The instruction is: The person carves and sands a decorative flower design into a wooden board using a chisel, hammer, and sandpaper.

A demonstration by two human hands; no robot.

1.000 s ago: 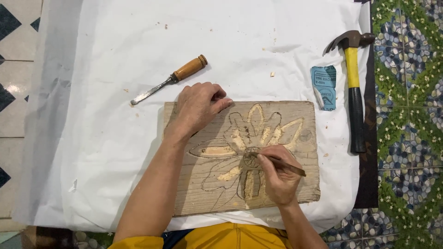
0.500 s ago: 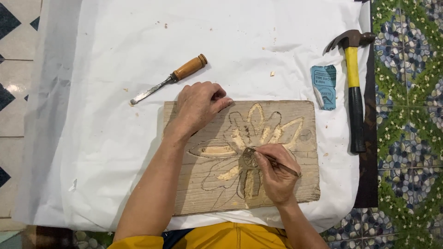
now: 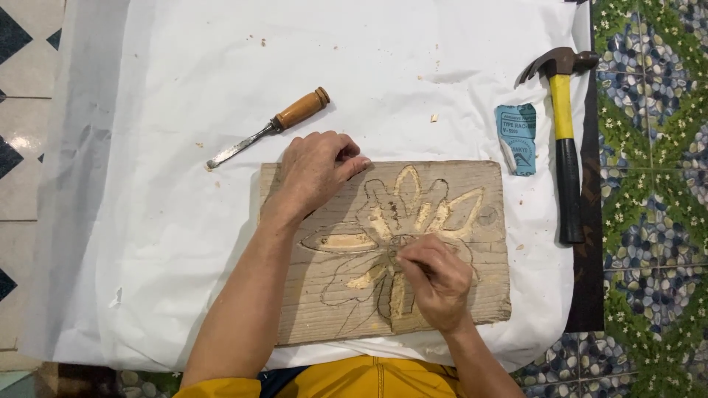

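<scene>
I take the step in hand to be the fine work at the centre of the flower cut into the wooden board (image 3: 472,295). The board lies flat on the white sheet (image 3: 147,221), its long axis running from 9 to 3 o'clock, and the flower's petals fan out toward 12 and 1 o'clock.

My left hand (image 3: 317,173) presses on the board's corner at 10 o'clock, fingers loosely curled, pinning it down. My right hand (image 3: 436,281) sits over the flower's middle, fingers pinched narrow; I cannot tell what they grip, since no tool shows past them.

As I judge it, the next move calls for a steady board and small, controlled strokes along the drawn lines.

The chisel (image 3: 269,127) lies at 11 o'clock, blade toward 8. The hammer (image 3: 565,140) lies at 2 o'clock, head toward 12, with blue sandpaper (image 3: 518,136) beside it.
</scene>
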